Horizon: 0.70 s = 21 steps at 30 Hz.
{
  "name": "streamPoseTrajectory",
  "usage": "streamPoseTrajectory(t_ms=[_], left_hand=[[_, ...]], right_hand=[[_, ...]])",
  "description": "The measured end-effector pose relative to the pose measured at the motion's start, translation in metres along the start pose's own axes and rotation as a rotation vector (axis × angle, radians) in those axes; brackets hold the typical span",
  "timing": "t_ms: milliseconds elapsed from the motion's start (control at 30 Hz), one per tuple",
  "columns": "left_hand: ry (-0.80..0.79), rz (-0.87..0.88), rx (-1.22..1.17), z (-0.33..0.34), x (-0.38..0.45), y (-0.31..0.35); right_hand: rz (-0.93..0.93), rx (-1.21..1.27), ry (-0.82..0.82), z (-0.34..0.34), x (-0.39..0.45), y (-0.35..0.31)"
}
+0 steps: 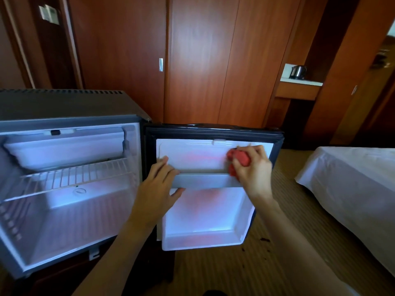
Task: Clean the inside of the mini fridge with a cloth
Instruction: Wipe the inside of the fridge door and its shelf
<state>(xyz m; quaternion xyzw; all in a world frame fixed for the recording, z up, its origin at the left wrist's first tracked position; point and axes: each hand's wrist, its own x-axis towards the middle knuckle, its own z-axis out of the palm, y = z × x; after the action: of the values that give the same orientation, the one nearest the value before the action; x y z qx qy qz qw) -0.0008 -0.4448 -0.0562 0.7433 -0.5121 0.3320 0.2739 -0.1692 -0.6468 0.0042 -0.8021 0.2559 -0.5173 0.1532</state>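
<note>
While the fridge stands wide open at left, I can't say its cabinet has been wiped: walls and floor look bare and white, no visible dirt, but no sign of cloth work either. Wire shelf sits in place under the freezer box. I'd count both as pending or unconfirmed.

Door is swung fully open, liner facing me. That's the part in hand now.

My left hand braces the door's rail: fingers fairly straight along its left end, thumb below it. Holding nothing, just steadying.

My right hand has the cloth, red, bunched up, fingers curled round it and pressed to the upper liner panel at its right side, just above the rail. So the cloth is on the door, not in the cabinet.

Judgement: mid-task. Upper door panel being wiped; lower door pocket below looks clean, though I can't tell if it's done. Door gasket likely left too.

Right of the door: bed, dark specks on the carpet. Not in scope.
</note>
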Motion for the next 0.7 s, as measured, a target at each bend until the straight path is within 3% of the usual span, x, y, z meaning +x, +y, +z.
streamPoseTrajectory(t_ms=[100,333,467,600,700], left_hand=[[0.018,0.013,0.01,0.001,-0.001,0.0],[0.013,-0.007,-0.007,0.002,0.0,0.0],[0.014,0.0,-0.008,0.0,-0.001,-0.001],[0.013,0.016,0.004,-0.002,-0.001,-0.002],[0.009,0.022,0.016,-0.002,-0.001,-0.001]], right_hand=[[0.052,-0.005,0.035,-0.001,-0.001,0.003],[-0.237,0.102,-0.183,0.074,-0.022,-0.086],[-0.278,0.068,-0.2,0.062,-0.018,-0.074],[-0.107,-0.018,-0.074,0.009,-0.004,-0.009],[0.016,-0.051,-0.004,-0.002,-0.001,0.004]])
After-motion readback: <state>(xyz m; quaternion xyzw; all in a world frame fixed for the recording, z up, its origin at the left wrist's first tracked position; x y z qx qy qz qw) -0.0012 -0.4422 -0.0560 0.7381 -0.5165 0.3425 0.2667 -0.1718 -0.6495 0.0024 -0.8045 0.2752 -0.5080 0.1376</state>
